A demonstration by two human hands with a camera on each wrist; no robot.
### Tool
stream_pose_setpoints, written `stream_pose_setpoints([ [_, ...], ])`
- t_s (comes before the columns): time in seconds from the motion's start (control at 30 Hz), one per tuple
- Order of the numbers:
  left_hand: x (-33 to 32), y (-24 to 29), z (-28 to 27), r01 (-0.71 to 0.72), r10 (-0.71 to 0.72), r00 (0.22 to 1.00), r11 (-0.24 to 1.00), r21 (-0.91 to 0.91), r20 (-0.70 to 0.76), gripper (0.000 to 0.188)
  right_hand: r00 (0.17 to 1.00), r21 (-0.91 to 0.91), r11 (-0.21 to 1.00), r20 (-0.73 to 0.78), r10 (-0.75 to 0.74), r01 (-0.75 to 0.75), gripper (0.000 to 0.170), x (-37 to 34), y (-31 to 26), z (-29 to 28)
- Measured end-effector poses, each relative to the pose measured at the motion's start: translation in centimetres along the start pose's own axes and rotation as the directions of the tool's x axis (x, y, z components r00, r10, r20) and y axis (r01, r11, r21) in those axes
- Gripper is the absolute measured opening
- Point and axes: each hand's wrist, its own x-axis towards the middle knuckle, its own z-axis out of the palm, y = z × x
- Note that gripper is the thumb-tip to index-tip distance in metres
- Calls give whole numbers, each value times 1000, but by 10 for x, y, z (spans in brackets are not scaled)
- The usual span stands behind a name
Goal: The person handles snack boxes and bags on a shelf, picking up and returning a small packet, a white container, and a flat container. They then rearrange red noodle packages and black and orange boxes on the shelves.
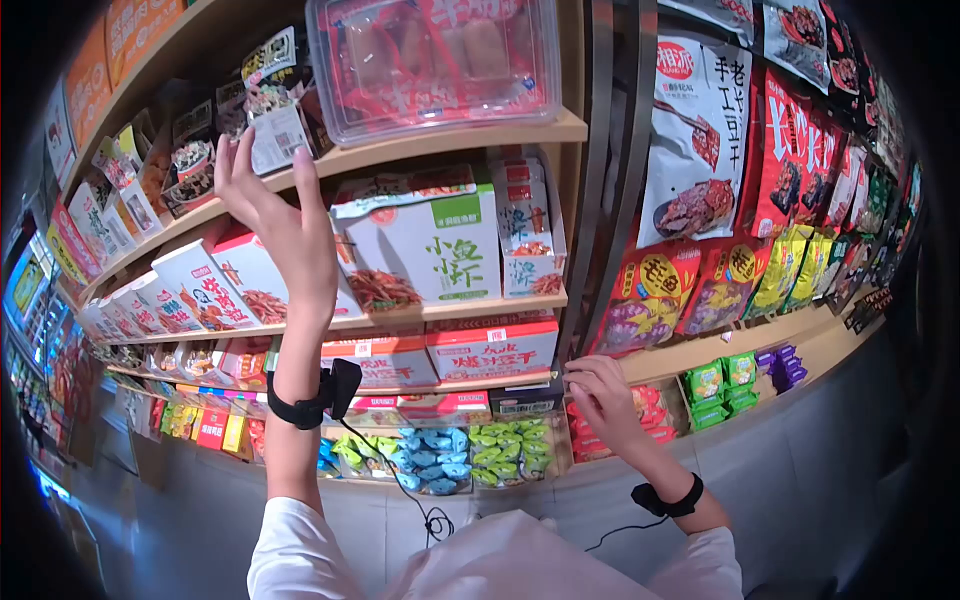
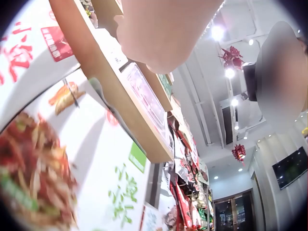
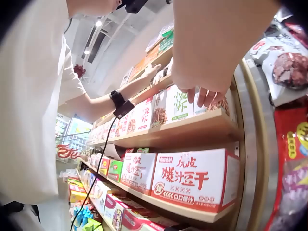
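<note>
My left hand (image 1: 285,225) reaches up to the upper shelf on the left, its fingers spread and mostly straight. A small snack packet with a pale printed label (image 1: 280,140) stands between the fingertips and thumb, which lie right at its two sides. The right wrist view shows the same left hand (image 3: 151,72) from the side, at the shelf's front. My right hand (image 1: 605,395) hangs lower, beside the end of the shelves, with loosely bent fingers and nothing in them. In the right wrist view its fingertips (image 3: 207,97) overlap the white boxes.
A clear plastic tub (image 1: 435,75) of red packs sits on the upper shelf's right end. Below are white snack cartons (image 1: 420,250) and red-and-white cartons (image 1: 490,350). Bags hang right of the metal upright (image 1: 600,190). Small blue packets (image 1: 432,460) fill a low bin. Black cables trail from both wrists.
</note>
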Motion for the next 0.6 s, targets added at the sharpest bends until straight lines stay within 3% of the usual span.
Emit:
stream_pose_setpoints([
  [0.1,-62,25,-30,-110,97,992,981,157,86,40,985,26,984,5,174,-174,12,-60,15,21],
  [0.17,-110,24,-48,-183,149,960,975,130,235,40,962,47,961,24,272,-272,13,-101,24,27],
  [0.2,-135,20,-53,-158,152,933,987,-6,327,38,944,58,943,41,327,-329,12,-119,27,24],
  [0.37,-243,40,-70,2,40,720,998,-60,693,31,832,46,830,47,553,-555,10,-199,47,5],
  [0.53,-292,87,-69,168,-37,560,983,-70,827,27,681,24,681,63,729,-732,10,-264,52,-8],
  [0.6,-305,101,-64,169,-11,518,981,-90,855,26,624,56,622,104,774,-781,11,-291,53,-3],
])
